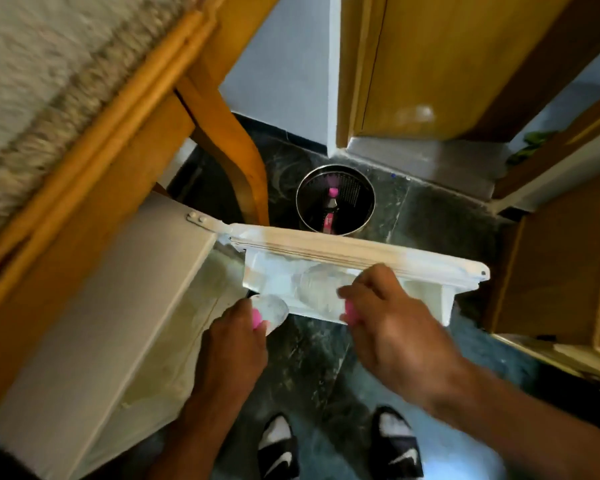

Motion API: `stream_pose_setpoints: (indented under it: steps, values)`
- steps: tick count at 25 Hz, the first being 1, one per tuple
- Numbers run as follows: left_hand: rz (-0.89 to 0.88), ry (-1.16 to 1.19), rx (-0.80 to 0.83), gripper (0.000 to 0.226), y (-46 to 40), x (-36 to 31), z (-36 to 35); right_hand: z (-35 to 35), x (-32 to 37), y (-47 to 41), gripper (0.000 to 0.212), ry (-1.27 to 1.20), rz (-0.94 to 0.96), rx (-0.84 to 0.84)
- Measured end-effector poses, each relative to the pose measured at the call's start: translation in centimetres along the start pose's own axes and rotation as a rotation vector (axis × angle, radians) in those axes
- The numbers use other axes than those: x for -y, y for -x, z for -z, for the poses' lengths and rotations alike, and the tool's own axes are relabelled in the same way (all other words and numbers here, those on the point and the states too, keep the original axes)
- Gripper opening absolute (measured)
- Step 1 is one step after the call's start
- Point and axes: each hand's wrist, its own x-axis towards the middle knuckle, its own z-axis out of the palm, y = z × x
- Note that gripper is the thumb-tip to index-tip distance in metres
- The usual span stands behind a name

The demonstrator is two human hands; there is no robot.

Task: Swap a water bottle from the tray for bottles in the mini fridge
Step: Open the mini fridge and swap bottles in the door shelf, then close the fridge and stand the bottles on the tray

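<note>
Lower centre of frame, I'm watching the left hand [234,336] gripping a pink-capped bottle [269,311], right hand [388,323] clasping another bottle [321,289] at the fridge door shelf [426,292].

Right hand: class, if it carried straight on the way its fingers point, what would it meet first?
Probably the fridge door shelf: the right hand, holding a pink-capped bottle, points up and left toward it. Blur leaves depth uncertain.

Dark marble floor [426,216]; round metal bin [335,204] standing on it; mini fridge [94,341] beside.
</note>
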Motion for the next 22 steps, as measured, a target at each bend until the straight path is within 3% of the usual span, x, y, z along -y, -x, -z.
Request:
stream_pose_setpoints:
  steps: [4,9,12,14,18,20,22]
  values:
    - [0.218,0.176,-0.089,0.032,2.6,-2.6,4.0,7.1,-2.0,-7.3,0.034,0.478,0.250,0.053]
    - [0.352,0.209,-0.147,0.036,5.3,-2.4,3.9,2.8,-8.1,-14.6,0.070,0.963,0.479,0.573]
    - [0.413,0.235,-0.119,0.033,7.7,-1.3,2.7,-0.2,-10.4,-15.3,0.092,0.983,0.513,0.792]
    - [0.459,0.230,-0.087,0.029,9.2,-0.6,2.6,-1.1,-10.2,-15.1,0.094,0.989,0.547,0.868]
    - [0.543,0.247,-0.048,0.022,12.9,0.5,4.3,-3.8,-6.1,-12.2,0.072,0.999,0.669,0.979]
    - [0.577,0.263,-0.044,0.021,14.2,1.3,5.6,-5.3,-3.7,-10.6,0.050,0.904,0.641,0.946]
    - [0.601,0.257,-0.055,0.018,15.0,2.6,7.0,-7.5,-1.2,-9.0,0.047,0.846,0.638,0.944]
